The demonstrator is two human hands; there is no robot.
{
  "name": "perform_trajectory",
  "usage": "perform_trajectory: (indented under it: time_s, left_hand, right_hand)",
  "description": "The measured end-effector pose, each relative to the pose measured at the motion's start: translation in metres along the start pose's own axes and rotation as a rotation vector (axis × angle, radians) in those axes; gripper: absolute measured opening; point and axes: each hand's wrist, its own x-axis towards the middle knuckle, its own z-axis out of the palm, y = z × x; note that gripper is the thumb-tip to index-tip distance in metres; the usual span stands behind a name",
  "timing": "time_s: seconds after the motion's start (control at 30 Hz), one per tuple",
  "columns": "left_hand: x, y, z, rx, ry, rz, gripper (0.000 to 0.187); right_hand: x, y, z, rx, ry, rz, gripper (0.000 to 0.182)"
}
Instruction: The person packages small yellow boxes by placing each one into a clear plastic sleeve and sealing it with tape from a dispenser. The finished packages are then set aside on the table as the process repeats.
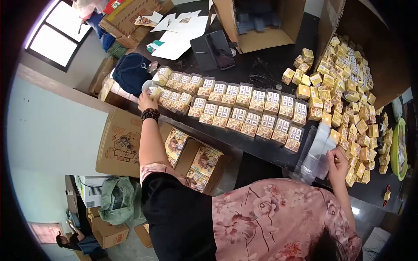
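Its hold unclear, the left hand (147,102) is crowding the close-set boxes (231,94), perhaps risking a nudge askew, while the right hand (338,168) is curling by the sleeves (320,147), any grip unclear.

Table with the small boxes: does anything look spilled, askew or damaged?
The loose yellow boxes lie jumbled at the mouth of the right-hand carton, turned every way, beside lined-up rows of boxes. That may be just a supply heap, not a spill. No damage shows at this size.
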Motion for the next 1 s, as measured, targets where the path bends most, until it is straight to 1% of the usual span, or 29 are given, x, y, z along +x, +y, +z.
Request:
perform_trajectory:
  time_s: [0.07,0.1,0.13,0.17,0.2,0.23,0.27,0.3,0.33,0.37,0.4,0.43,0.47,0.5,0.53,0.6,0.63,0.67,0.73,0.77,0.83,0.87,0.93,0.97,1.0]
  left_hand:
    - [0.014,-0.02,0.02,-0.071,0.054,0.065,0.055]
    - [0.016,-0.017,0.02,-0.108,0.088,0.113,0.057]
    - [0.015,-0.016,0.02,-0.115,0.058,0.101,0.059]
    - [0.009,-0.011,0.023,0.017,0.137,0.092,0.06]
    - [-0.009,0.015,0.01,0.145,0.218,0.087,0.061]
    - [-0.03,0.051,-0.008,0.087,0.287,0.045,0.06]
    - [-0.049,0.075,-0.009,-0.111,0.398,0.136,0.052]
    - [-0.082,0.112,-0.021,-0.301,0.402,0.333,0.039]
    - [-0.128,0.164,-0.047,-0.596,0.188,0.439,0.028]
    - [-0.177,0.205,-0.051,-0.8,0.085,0.566,0.023]
    - [-0.225,0.247,-0.066,-0.903,-0.124,0.669,0.022]
    - [-0.265,0.279,-0.066,-0.98,-0.27,0.826,0.022]
    - [-0.297,0.312,-0.075,-1.015,-0.338,0.962,0.02]
    - [-0.325,0.338,-0.076,-1.033,-0.372,1.013,0.026]
    - [-0.342,0.361,-0.077,-0.937,-0.325,1.075,0.04]
    - [-0.369,0.393,-0.075,-0.641,-0.22,1.057,0.059]
    - [-0.378,0.4,-0.071,-0.576,-0.249,1.059,0.069]
    - [-0.384,0.406,-0.068,-0.566,-0.244,1.058,0.069]
    - [-0.391,0.415,-0.066,-0.518,-0.583,0.97,0.073]
    - [-0.39,0.415,-0.064,-0.511,-0.581,0.975,0.073]
    - [-0.385,0.415,-0.066,-0.615,-0.616,0.881,0.07]
    - [-0.382,0.414,-0.069,-0.6,-0.621,0.872,0.065]
    - [-0.376,0.413,-0.079,-0.596,-0.611,0.883,0.062]
    - [-0.377,0.412,-0.08,-0.653,-0.54,0.87,0.052]
    - [-0.376,0.411,-0.082,-0.724,-0.549,0.822,0.045]
  right_hand:
    - [-0.004,0.006,0.0,-0.012,0.001,0.027,0.02]
    - [-0.007,0.008,0.0,-0.021,0.002,0.043,0.02]
    - [-0.01,0.008,0.0,-0.027,0.003,0.058,0.02]
    - [-0.012,0.007,-0.001,-0.016,-0.023,0.094,0.019]
    - [-0.013,0.005,-0.003,-0.005,-0.045,0.129,0.019]
    - [-0.014,0.005,-0.005,0.008,-0.037,0.139,0.017]
    - [-0.015,0.005,-0.007,-0.007,0.006,0.103,0.015]
    - [-0.015,0.005,-0.009,-0.033,0.056,0.074,0.014]
    - [-0.015,0.007,-0.013,-0.067,0.089,0.079,0.012]
    - [-0.016,0.009,-0.016,-0.102,0.12,0.086,0.01]
    - [-0.016,0.01,-0.018,-0.076,0.152,0.08,0.01]
    - [-0.014,0.011,-0.019,-0.045,0.181,0.06,0.009]
    - [-0.013,0.013,-0.023,-0.078,0.185,0.026,0.009]
    - [-0.014,0.014,-0.025,-0.106,0.183,-0.012,0.009]
    - [-0.017,0.014,-0.027,-0.067,0.182,0.022,0.009]
    - [-0.026,0.017,-0.031,-0.06,0.196,0.017,0.009]
    - [-0.028,0.019,-0.033,-0.049,0.197,0.005,0.009]
    - [-0.033,0.018,-0.035,0.012,0.191,0.068,0.009]
    - [-0.043,0.026,-0.038,0.022,0.2,0.085,0.008]
    - [-0.047,0.032,-0.039,0.019,0.215,0.109,0.008]
    - [-0.055,0.044,-0.042,0.118,0.242,0.116,0.008]
    - [-0.057,0.046,-0.045,0.063,0.247,0.103,0.009]
    - [-0.057,0.043,-0.049,0.033,0.244,0.072,0.009]
    - [-0.057,0.039,-0.05,0.021,0.252,0.075,0.008]
    - [-0.056,0.038,-0.048,0.025,0.28,0.057,0.008]
